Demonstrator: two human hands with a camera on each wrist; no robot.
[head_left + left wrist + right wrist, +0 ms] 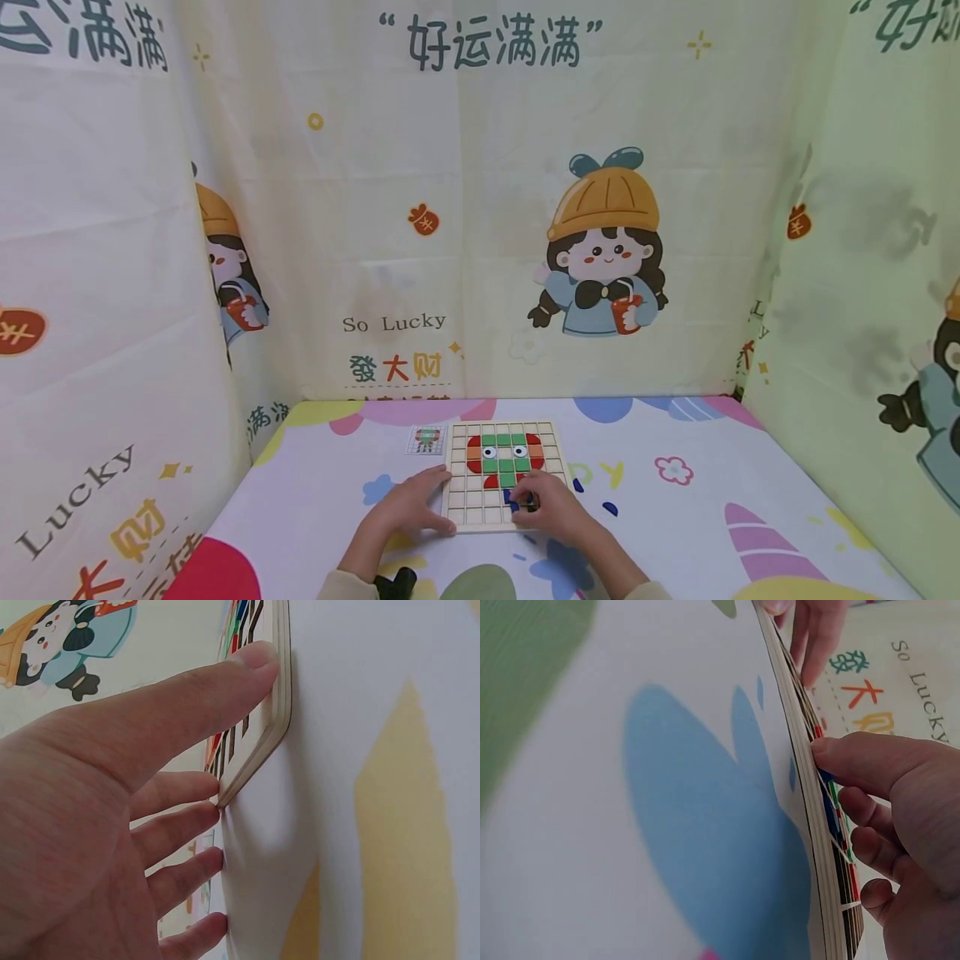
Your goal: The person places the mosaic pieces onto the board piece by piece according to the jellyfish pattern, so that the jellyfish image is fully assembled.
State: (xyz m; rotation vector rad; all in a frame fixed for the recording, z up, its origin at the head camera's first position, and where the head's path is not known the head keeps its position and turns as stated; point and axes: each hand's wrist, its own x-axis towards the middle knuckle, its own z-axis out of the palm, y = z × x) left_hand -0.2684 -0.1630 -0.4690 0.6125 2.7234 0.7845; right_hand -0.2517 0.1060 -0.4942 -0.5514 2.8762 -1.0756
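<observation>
I am filling the wooden grid board [459, 500], which lies on the tabletop [675, 533] in front of me. My left hand [408, 504] rests flat and open at its left edge and steadies it. My right hand [547, 508] pinches a blue tile [516, 498] over the near rows. I judge it must next go straight into one free cell.

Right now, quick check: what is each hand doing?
Left hand: open, straight fingers steadying the wooden grid board at its left edge.
Right hand: pinching a blue tile on the board.
</observation>
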